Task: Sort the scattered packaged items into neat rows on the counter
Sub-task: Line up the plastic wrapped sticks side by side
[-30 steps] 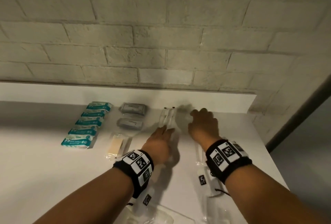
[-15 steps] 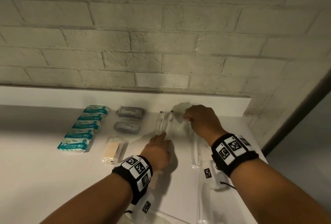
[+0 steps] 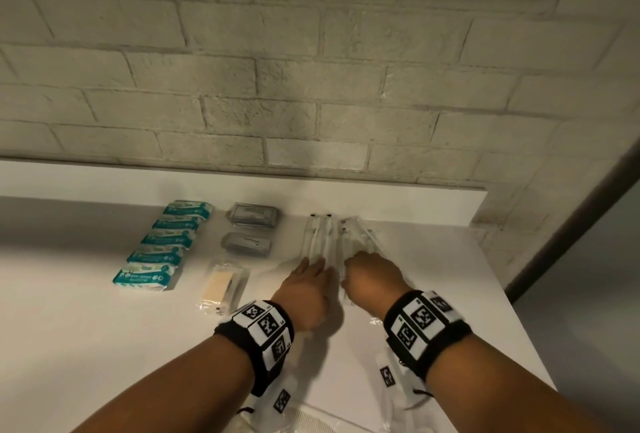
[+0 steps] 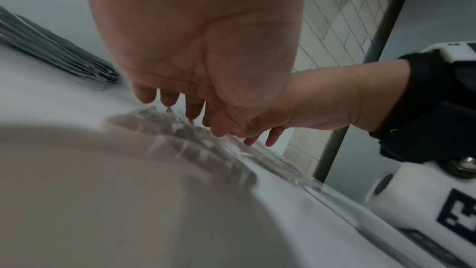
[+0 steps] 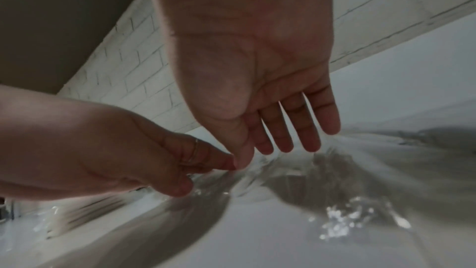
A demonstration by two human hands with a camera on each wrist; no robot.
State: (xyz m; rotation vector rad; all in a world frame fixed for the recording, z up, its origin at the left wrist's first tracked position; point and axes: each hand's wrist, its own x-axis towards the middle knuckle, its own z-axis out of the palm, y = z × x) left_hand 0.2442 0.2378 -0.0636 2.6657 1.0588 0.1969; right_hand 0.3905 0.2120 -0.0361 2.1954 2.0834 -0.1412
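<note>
Two long clear packets [image 3: 318,240] lie side by side near the back of the white counter [image 3: 69,311]. My left hand [image 3: 311,268] rests its straight fingers on their near ends. More clear long packets [image 3: 356,235] lie just to the right, slightly fanned out, and my right hand [image 3: 360,264] touches their near ends with straight fingers pointing down. In the left wrist view my left hand [image 4: 180,99] has its fingertips on crinkled clear plastic [image 4: 165,117]. The right wrist view shows my right hand [image 5: 278,140] flat and spread, thumb beside the left hand's fingers.
A row of several teal tissue packs [image 3: 162,245] runs along the left. Two grey packets [image 3: 252,216] sit beside it, with a beige item in clear wrap [image 3: 225,285] in front. More clear packaging [image 3: 311,422] lies at the counter's near edge. A brick wall [image 3: 311,86] stands behind.
My right hand has drawn back from the far end of the clear packets to their near end. Packets now lie beside the first pair. The left hand has stayed put.
</note>
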